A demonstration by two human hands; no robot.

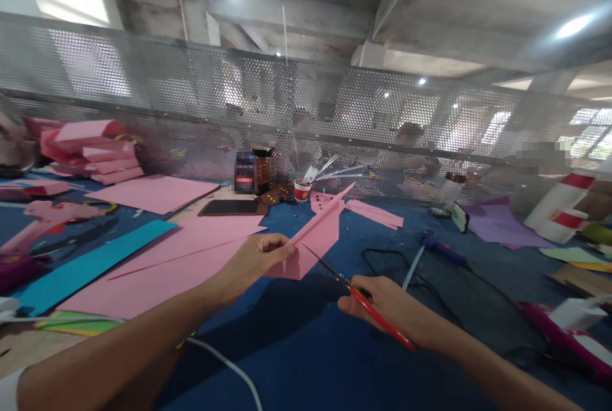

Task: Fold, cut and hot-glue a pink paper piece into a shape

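Note:
In the middle of the view my left hand (268, 252) pinches the left end of a folded pink paper (320, 236), held up above the blue table. My right hand (375, 302) is closed round red-handled scissors (377, 315). Their dark blades point up and left and meet the paper's near part, close to my left fingertips. Whether the blades are parted is hard to tell. Behind the held paper lie a pink strip (375, 213) and a pink piece with dark dots (321, 201).
Large pink sheets (157, 271) and a teal strip (95, 264) lie left, near a pink glue gun (52, 216). A red-and-white cup (302, 190) stands behind. At right are a blue glue gun (442, 248) with a dark cord and purple paper (502, 223). A perforated metal screen (191, 99) closes the back.

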